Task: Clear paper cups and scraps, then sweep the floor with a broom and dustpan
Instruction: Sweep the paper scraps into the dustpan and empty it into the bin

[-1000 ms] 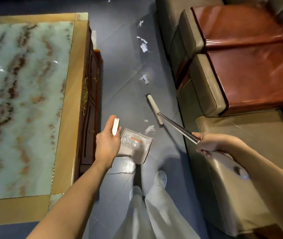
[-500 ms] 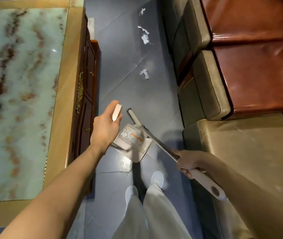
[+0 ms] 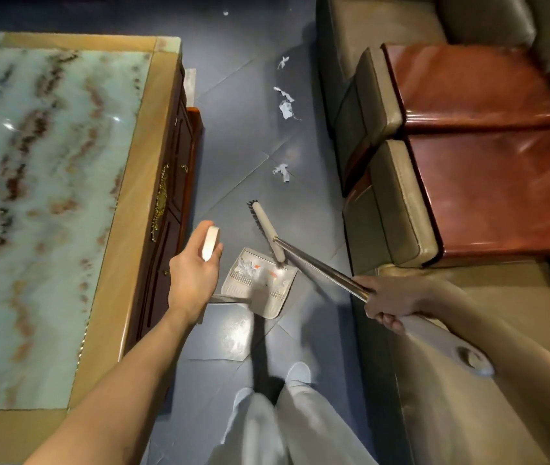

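Two tools held: left hand [image 3: 193, 283] grips the dustpan [image 3: 271, 312] handle, right hand [image 3: 391, 298] grips the broom [image 3: 317, 266] shaft.

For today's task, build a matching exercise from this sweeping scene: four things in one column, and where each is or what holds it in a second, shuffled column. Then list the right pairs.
Column A
1. broom
2. dustpan
3. loose paper scraps
4. marble-topped table

Column B
a. its handle gripped by the left hand
b. lying on the floor beyond the broom head
c. its pole gripped by the right hand
d. standing along the person's left side

Pairs: 1-c, 2-a, 3-b, 4-d
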The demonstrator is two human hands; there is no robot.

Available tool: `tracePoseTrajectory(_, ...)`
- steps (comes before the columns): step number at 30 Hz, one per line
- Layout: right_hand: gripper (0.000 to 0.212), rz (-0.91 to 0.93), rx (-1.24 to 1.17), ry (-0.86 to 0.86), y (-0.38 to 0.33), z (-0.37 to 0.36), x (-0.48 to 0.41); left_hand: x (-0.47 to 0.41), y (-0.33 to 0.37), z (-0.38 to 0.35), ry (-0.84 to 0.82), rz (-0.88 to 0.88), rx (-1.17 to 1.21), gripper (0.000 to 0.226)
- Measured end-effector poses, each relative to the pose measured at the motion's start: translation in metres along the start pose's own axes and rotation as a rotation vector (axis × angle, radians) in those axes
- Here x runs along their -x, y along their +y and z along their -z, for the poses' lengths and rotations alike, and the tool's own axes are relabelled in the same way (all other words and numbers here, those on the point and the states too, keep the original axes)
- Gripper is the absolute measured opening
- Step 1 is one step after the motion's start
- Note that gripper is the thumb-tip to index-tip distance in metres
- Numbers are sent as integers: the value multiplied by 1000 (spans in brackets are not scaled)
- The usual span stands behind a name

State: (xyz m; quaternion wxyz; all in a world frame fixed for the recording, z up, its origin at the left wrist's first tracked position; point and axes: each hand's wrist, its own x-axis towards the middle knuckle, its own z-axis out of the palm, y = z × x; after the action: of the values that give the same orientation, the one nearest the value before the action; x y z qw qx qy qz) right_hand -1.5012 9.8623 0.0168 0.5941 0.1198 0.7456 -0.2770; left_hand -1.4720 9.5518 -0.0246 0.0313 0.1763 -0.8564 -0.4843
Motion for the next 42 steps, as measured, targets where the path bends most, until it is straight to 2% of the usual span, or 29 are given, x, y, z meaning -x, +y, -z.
tracePoseTrajectory(6,44,28,-68,97,-54,64,6,-52,24,-4,99,-37,20,32)
tracePoseTrajectory(15,50,59,-121,159,-151,159,-35,-168,60,-43,1,3,99,33)
tracePoseTrajectory(20,51,75,-209,157,-182,206,-52,-234,75,-45,-91,-41,-23,32)
tracePoseTrajectory(24,50,55,-110,208,-197,244,-79,-264,72,-41,-143,13,-57,37)
tracePoseTrajectory(27,32,41,53,244,-205,275,-115,-272,64,-36,-159,46,-60,42)
tracePoseTrajectory(29,14,8,99,255,-209,289,-134,-270,60,-33,-140,83,-33,43)
tracePoseTrajectory(30,12,-3,112,250,-209,296,-144,-268,57,-31,-122,112,-21,41)
tracePoseTrajectory(36,33,-166,71,88,-201,306,-185,-258,41,-27,-25,206,-88,37)
tracePoseTrajectory(39,56,-61,210,81,-189,285,-181,-263,30,-21,7,220,-93,38)
tracePoseTrajectory(42,62,-9,205,65,-175,259,-172,-267,23,-21,-3,209,-77,40)
